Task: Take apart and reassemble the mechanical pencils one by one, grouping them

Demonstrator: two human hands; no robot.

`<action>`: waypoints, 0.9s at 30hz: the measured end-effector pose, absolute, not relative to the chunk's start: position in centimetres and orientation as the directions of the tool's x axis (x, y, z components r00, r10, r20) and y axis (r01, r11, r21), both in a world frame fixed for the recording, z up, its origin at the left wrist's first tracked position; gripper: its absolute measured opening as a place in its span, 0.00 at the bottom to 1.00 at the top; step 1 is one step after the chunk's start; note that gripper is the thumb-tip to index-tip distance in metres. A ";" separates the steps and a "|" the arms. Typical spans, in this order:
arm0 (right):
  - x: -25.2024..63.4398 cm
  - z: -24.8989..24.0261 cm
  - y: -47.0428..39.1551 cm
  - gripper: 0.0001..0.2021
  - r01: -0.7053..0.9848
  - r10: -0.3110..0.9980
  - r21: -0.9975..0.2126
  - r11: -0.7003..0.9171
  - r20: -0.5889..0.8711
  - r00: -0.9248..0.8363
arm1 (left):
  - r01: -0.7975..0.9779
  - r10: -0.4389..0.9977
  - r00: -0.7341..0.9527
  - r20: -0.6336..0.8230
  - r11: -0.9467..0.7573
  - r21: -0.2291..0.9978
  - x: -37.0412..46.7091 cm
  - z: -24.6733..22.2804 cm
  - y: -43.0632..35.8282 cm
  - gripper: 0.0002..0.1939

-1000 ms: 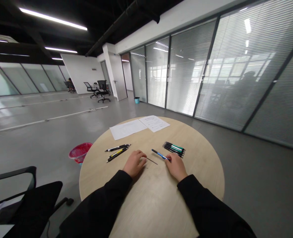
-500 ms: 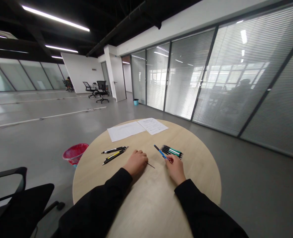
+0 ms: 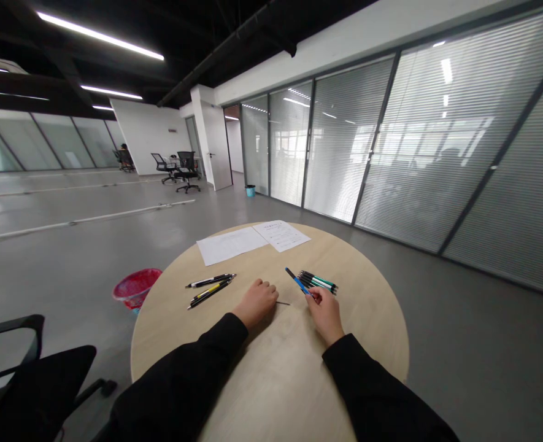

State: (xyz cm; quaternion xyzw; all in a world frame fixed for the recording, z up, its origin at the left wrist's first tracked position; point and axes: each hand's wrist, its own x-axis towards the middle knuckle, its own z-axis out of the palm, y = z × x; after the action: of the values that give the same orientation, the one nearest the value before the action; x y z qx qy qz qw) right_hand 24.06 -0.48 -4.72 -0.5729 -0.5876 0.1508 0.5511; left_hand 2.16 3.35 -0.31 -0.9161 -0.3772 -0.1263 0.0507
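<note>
Between the thumb and fingers of my right hand [image 3: 324, 312] is a blue pen [image 3: 296, 280] with a dark end, slanting up to the left. My left hand [image 3: 257, 302] is closed, knuckles up, low over the table; a thin dark stick [image 3: 284, 303], perhaps a pen refill, sticks out from under it toward the right. How the fingers grip the stick is hidden. Several pens with green, white and black barrels [image 3: 317, 280] lie bunched just beyond my right hand. Left of my left hand lie several black pens [image 3: 212, 290], one with a yellow band.
The round wooden table [image 3: 271, 393] carries two sheets of paper, a plain-looking one [image 3: 232, 245] and a printed one [image 3: 283, 236], near its far edge. A red bin [image 3: 137, 287] stands on the floor at the left, with a black chair [image 3: 36, 380] nearer me.
My left hand has shifted slightly right and turned, so the thin stick now points more level toward the right. My right hand keeps the blue pen almost where it was.
</note>
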 end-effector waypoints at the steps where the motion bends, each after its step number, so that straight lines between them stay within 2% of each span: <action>1: 24.1 -4.7 -0.5 0.11 0.510 0.836 -0.807 0.299 0.479 0.268 | 0.700 0.669 0.689 0.277 -0.714 -0.015 2.2 -0.4 3.4 0.11; 9: 24.6 -4.5 -0.2 0.11 0.454 0.810 -0.839 0.301 0.476 0.342 | 0.739 0.682 0.660 0.317 -0.664 -0.110 1.9 1.6 3.3 0.09; 14: 24.5 -4.7 -0.2 0.12 0.436 0.830 -0.848 0.300 0.458 0.319 | 0.831 0.780 0.539 0.319 -0.554 -0.049 0.0 2.7 3.2 0.08; 19: 24.2 -4.6 -0.4 0.13 0.425 0.867 -0.861 0.281 0.417 0.273 | 0.840 0.769 0.495 0.404 -0.543 0.004 -1.8 2.8 3.3 0.08; 27: 24.3 -4.7 -0.5 0.14 0.466 0.867 -0.831 0.303 0.443 0.227 | 0.847 0.764 0.491 0.419 -0.530 -0.027 -2.4 2.5 3.1 0.08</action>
State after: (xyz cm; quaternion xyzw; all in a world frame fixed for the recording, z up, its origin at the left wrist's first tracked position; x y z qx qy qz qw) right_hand 24.30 -0.47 -4.72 -0.5610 -0.5940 0.1836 0.5466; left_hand -2.42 3.06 2.48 -0.8558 -0.4707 -0.1811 0.1153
